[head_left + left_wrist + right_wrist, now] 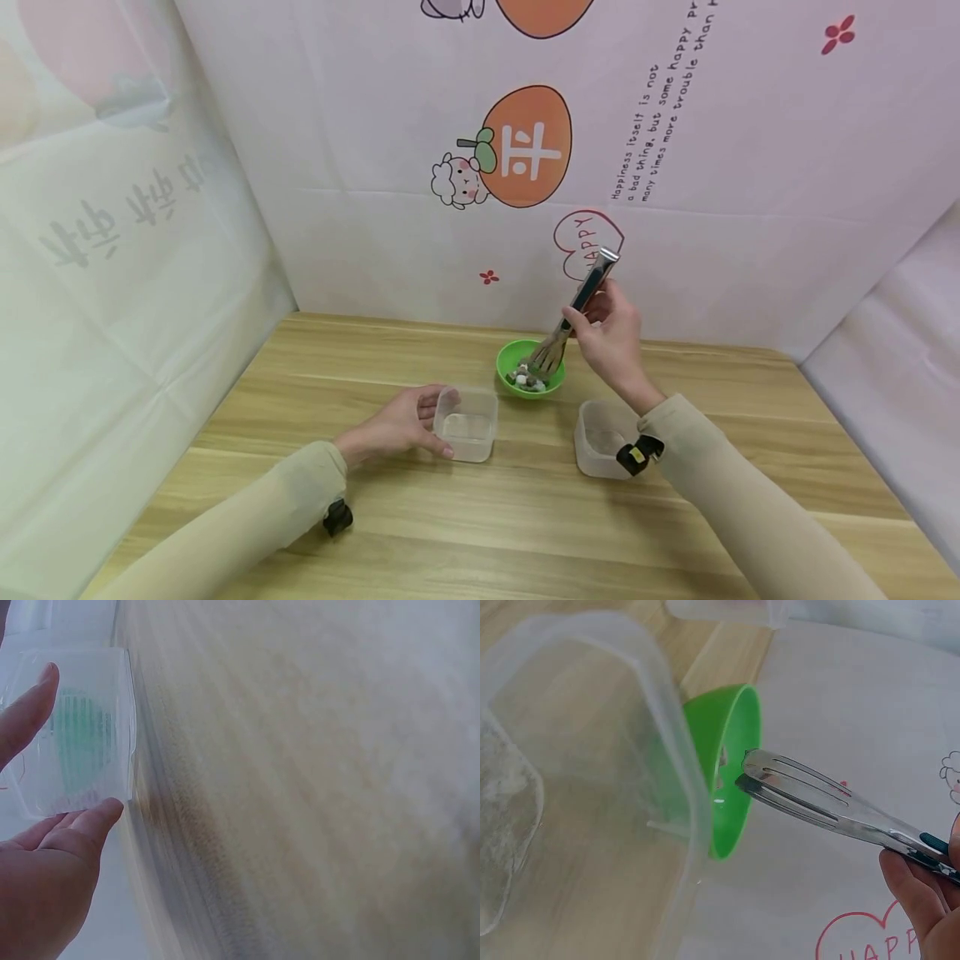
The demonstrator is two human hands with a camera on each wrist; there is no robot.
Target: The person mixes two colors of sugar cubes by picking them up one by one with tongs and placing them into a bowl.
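Observation:
My left hand [405, 421] holds a clear square plastic container [480, 450] at its left side, the thumb [26, 716] and fingers [94, 821] at opposite sides of it. My right hand [611, 337] grips metal tongs [587, 292] with dark inlays along the handle. Their slotted heads [802, 787] point down into a small green bowl [504, 358], over small white, grey and dark pebble-like pieces [522, 380]. In the right wrist view the tong tips stand close together at the bowl's mouth. I cannot tell whether they pinch a piece.
A second clear plastic container [588, 446] stands on the wooden table [480, 525] below my right wrist, with a black strap device [636, 455] overlapping its edge. Behind the bowl rises a white printed cloth [390, 250]. Another white cloth [150, 275] hangs at the left side.

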